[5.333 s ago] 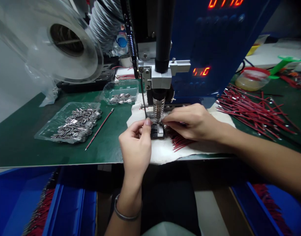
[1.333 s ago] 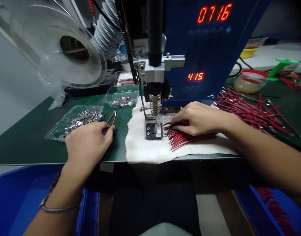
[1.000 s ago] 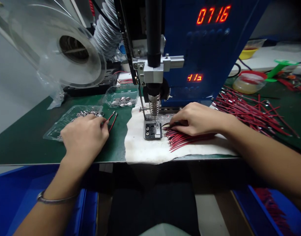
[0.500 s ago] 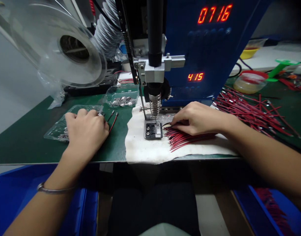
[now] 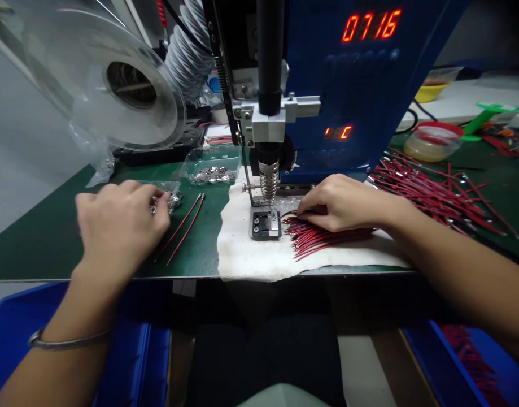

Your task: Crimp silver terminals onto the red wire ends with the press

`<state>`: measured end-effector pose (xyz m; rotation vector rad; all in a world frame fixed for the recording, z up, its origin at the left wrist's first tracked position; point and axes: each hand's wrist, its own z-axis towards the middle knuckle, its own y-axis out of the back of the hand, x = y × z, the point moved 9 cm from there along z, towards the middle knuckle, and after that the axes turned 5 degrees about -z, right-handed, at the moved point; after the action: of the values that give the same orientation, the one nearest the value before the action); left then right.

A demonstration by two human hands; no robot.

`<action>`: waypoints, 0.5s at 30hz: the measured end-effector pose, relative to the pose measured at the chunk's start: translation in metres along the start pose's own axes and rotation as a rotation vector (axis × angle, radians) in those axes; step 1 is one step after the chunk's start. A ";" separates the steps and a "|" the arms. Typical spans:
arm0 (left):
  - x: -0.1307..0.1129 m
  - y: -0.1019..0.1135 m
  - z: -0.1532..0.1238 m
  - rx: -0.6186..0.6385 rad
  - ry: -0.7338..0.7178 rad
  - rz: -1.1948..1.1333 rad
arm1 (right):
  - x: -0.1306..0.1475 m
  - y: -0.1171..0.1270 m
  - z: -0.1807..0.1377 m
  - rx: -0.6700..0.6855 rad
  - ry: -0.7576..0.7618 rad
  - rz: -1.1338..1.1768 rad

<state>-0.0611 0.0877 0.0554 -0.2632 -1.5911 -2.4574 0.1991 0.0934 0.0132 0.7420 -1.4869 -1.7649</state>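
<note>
My left hand [image 5: 117, 226] hovers over a clear bag of small metal terminals [image 5: 166, 198] on the green mat, fingers curled down into the pile; what they grip is hidden. Two red wires [image 5: 181, 229] lie just to its right. My right hand [image 5: 339, 202] rests on a bundle of short red wires [image 5: 322, 236] on the white cloth [image 5: 251, 257], its fingertips pinching at the wire ends. Between the hands sits a small metal fixture [image 5: 265, 223] under the soldering tip [image 5: 268, 181] of the blue machine [image 5: 361, 85].
A clear reel [image 5: 110, 79] stands at the back left. A second bag of terminals [image 5: 210, 169] lies behind. Many red wires [image 5: 437, 189] spread at the right, near a lidded cup [image 5: 432, 138]. Blue bins [image 5: 127, 362] sit below the table edge.
My left hand left the fixture, laid a red wire on the mat beside another, then slid left onto the terminal bag. My right hand stayed on the wire bundle.
</note>
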 end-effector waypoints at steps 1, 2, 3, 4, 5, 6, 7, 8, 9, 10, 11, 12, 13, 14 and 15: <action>0.009 0.001 0.003 -0.005 0.031 0.008 | 0.000 0.001 0.000 -0.009 0.010 0.001; 0.019 -0.001 0.006 0.022 0.065 0.012 | 0.001 0.001 0.000 -0.014 0.018 0.003; 0.030 -0.007 0.008 0.081 0.108 0.015 | 0.001 0.001 0.000 -0.018 0.023 0.005; 0.040 -0.014 0.010 0.150 0.146 0.017 | 0.001 0.001 0.000 -0.020 0.026 0.006; 0.048 -0.020 0.011 0.211 0.175 0.014 | 0.001 0.001 0.000 -0.021 0.027 0.006; 0.054 -0.026 0.012 0.256 0.193 0.004 | 0.001 0.001 0.000 -0.017 0.025 0.007; 0.057 -0.031 0.012 0.286 0.196 -0.014 | 0.001 0.000 0.000 -0.010 0.020 0.008; 0.059 -0.035 0.013 0.301 0.190 -0.037 | 0.001 0.000 0.000 0.000 0.013 0.009; 0.059 -0.039 0.013 0.306 0.183 -0.061 | 0.001 -0.001 0.000 0.011 0.005 0.011; 0.059 -0.043 0.013 0.307 0.175 -0.085 | 0.001 -0.001 0.000 0.018 -0.004 0.014; 0.059 -0.046 0.013 0.304 0.172 -0.108 | 0.001 -0.001 0.000 0.022 -0.009 0.018; 0.058 -0.048 0.013 0.296 0.174 -0.129 | 0.001 -0.001 0.000 0.020 -0.010 0.024; 0.059 -0.050 0.013 0.282 0.182 -0.148 | 0.001 0.000 0.000 0.015 -0.007 0.033; 0.060 -0.051 0.013 0.266 0.192 -0.165 | 0.001 0.001 0.001 0.007 -0.003 0.043; 0.060 -0.052 0.013 0.249 0.200 -0.180 | 0.001 0.001 0.001 0.001 0.003 0.053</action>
<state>-0.1322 0.1159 0.0310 0.1667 -1.8752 -2.2874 0.1979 0.0926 0.0144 0.6989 -1.4921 -1.7231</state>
